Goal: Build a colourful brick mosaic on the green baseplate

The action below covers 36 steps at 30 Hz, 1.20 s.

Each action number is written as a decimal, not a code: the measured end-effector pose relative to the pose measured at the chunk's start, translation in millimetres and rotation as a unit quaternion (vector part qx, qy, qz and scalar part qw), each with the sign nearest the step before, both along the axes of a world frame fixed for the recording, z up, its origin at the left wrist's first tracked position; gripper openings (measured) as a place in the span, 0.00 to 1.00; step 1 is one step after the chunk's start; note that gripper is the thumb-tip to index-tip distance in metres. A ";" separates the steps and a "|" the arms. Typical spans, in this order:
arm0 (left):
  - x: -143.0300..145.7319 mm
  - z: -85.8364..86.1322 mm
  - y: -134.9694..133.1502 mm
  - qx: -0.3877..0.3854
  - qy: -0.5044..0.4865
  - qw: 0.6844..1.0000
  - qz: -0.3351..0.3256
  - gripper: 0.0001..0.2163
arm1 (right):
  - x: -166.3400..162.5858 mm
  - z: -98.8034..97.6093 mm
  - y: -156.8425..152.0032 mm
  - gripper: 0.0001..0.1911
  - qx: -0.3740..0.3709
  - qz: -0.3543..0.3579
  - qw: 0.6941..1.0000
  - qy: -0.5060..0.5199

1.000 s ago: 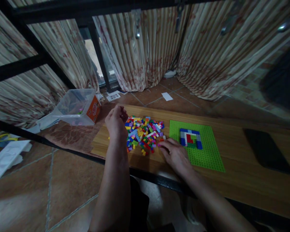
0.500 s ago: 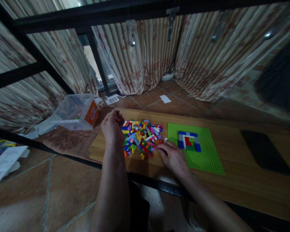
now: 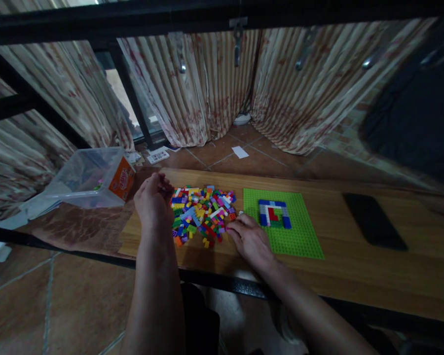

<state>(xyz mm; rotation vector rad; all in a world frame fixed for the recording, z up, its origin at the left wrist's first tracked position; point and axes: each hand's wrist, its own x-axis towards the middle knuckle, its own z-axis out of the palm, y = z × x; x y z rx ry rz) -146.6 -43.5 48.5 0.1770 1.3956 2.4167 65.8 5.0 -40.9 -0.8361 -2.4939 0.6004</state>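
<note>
Curling loosely left of the bricks (image 3: 202,217), left hand (image 3: 153,201) is hiding its palm (contents unclear) | right hand (image 3: 249,239) is touching their right edge, grasp unclear | green plate (image 3: 299,241) is lying centre-right.

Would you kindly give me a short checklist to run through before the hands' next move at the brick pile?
1. Right hand reaches the brick pile, fingertips at its right edge: ok.
2. Right hand pinching a brick: cannot tell.
3. Left hand curled at the pile's left edge, contents: cannot tell.
4. Green baseplate flat on the table, right of the pile: ok.
5. Started build on the baseplate, bricks fully seated: cannot tell.
6. Black phone apart from the baseplate: ok.
</note>
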 end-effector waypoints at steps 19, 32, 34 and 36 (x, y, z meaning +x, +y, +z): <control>6.8 0.4 6.7 -0.022 0.016 1.000 -0.012 0.06 | 4.4 5.3 -6.6 0.15 0.043 0.026 0.997 -0.063; 7.3 -1.8 7.4 -0.037 0.023 0.999 -0.030 0.06 | 7.2 10.2 0.8 0.12 0.006 0.068 0.995 -0.070; 7.5 -2.4 7.6 -0.040 0.021 0.999 -0.031 0.06 | 7.2 9.6 1.1 0.11 0.000 0.061 0.996 -0.058; 7.9 -2.4 7.8 -0.033 0.019 0.999 -0.029 0.06 | 7.0 9.4 0.6 0.11 -0.003 0.056 0.997 -0.049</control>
